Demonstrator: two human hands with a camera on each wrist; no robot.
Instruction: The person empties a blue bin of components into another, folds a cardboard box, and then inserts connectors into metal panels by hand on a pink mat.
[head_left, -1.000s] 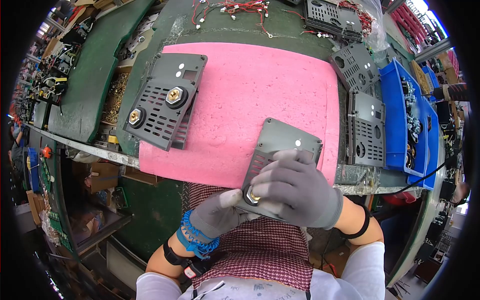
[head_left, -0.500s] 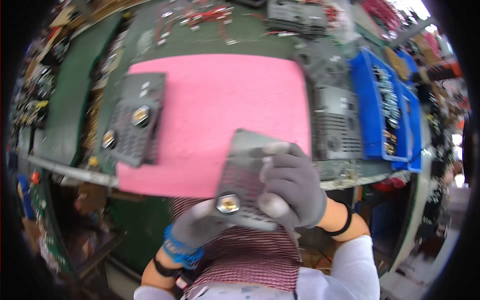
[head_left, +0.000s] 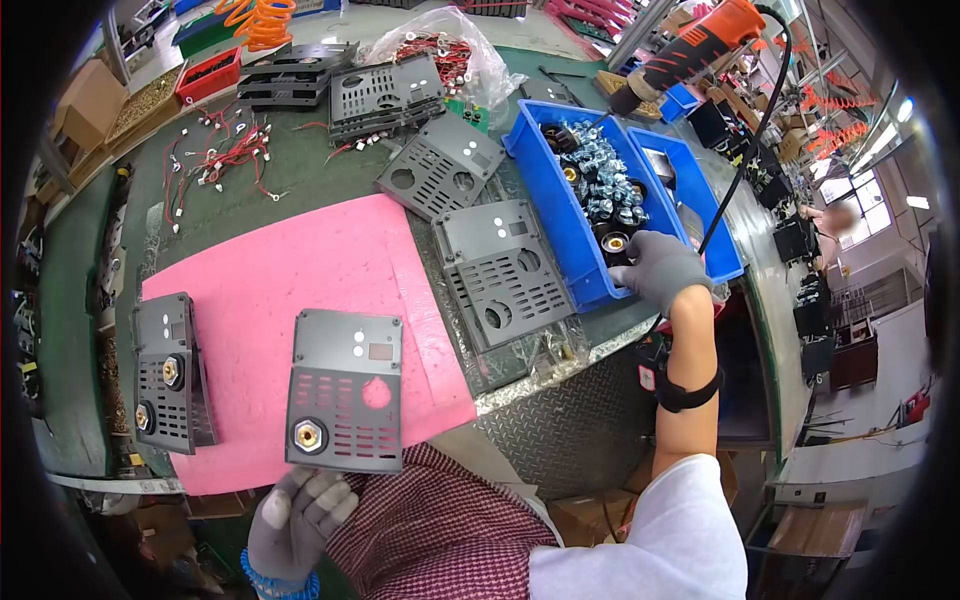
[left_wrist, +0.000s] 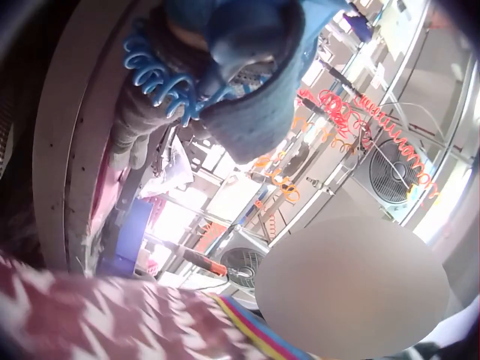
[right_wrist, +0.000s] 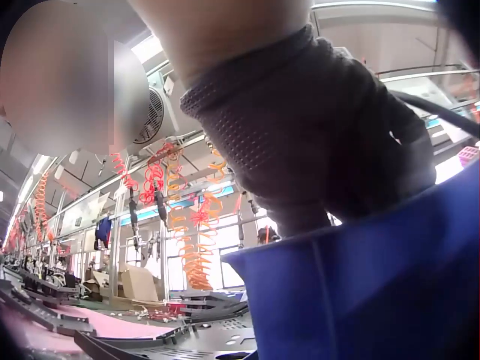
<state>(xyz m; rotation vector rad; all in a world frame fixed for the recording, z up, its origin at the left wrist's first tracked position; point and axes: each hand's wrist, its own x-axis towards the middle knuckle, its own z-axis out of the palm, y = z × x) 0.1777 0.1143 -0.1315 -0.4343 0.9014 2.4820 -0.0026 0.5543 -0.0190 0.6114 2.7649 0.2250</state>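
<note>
My gloved right hand (head_left: 668, 270) reaches over the front end of a blue bin (head_left: 595, 290), thumb and forefinger apart beside a round black fitting (head_left: 613, 243). In the right wrist view, the bin wall (right_wrist: 360, 277) hides its fingertips. My gloved left hand (head_left: 298, 520) is loosely curled, fingers right at the lower edge of a dark grey slotted panel (head_left: 345, 340). One brass-centred hex nut (head_left: 308, 435) sits in that panel's lower left hole; the upper right hole shows pink through it. Part of the left hand (left_wrist: 135, 131) appears in the left wrist view.
Pink foam (head_left: 270, 260) lies under the panel. At left rests a panel (head_left: 165, 325) with two brass fittings. More slotted panels (head_left: 505, 265) lie beside the bin, which holds silvery hardware (head_left: 600, 170). An orange power tool (head_left: 695, 45) hangs above, its black cable dropping past the bin.
The right hand has left the panel and moved right to the blue bin. The panel now lies on the pink foam, the left hand at its lower edge. The head view has swung right.
</note>
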